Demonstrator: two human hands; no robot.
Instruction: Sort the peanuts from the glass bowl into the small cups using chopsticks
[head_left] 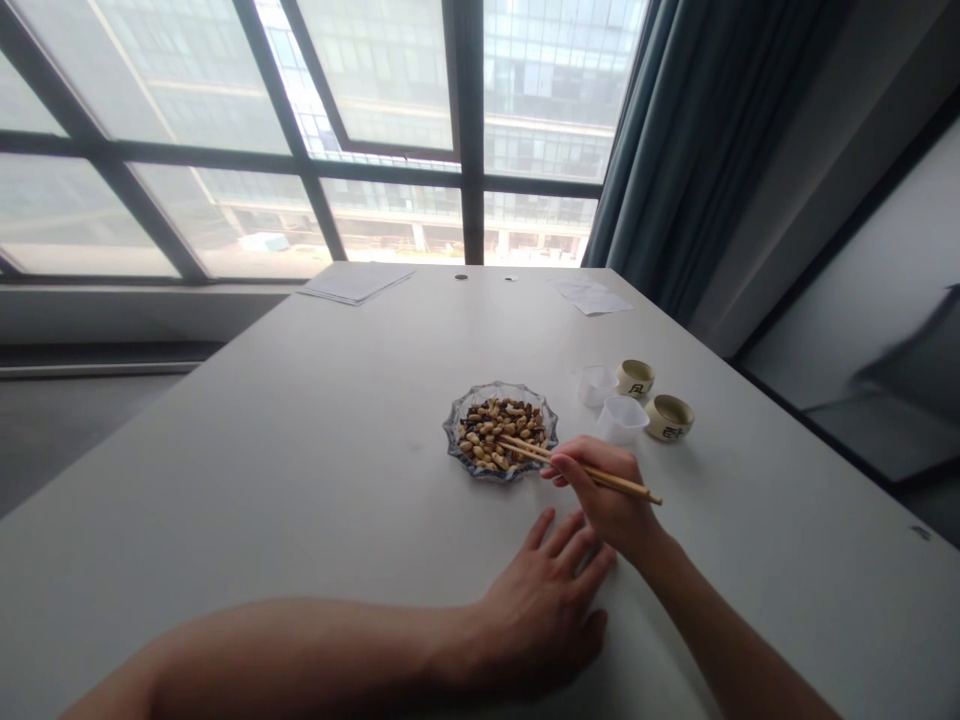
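My right hand (611, 490) grips a pair of wooden chopsticks (622, 485) near their middle. Their tips reach down among the peanuts in shells (491, 455) heaped in a scalloped clear glass dish (454, 455); whether a nut is pinched between them I cannot tell. Smaller dark pieces, perhaps seeds, are mixed in with the peanuts. My left hand (547, 600) lies palm down on the white table, fingers spread, just below the right hand and in front of the dish. It holds nothing.
Right of the dish stand two translucent plastic cups (622, 420) and two cream ceramic cups (670, 420) with dark characters. Papers (356, 284) lie at the far left of the white table (300, 480), and more sheets (592, 296) at the far right. Windows and a dark curtain (675, 150) are behind.
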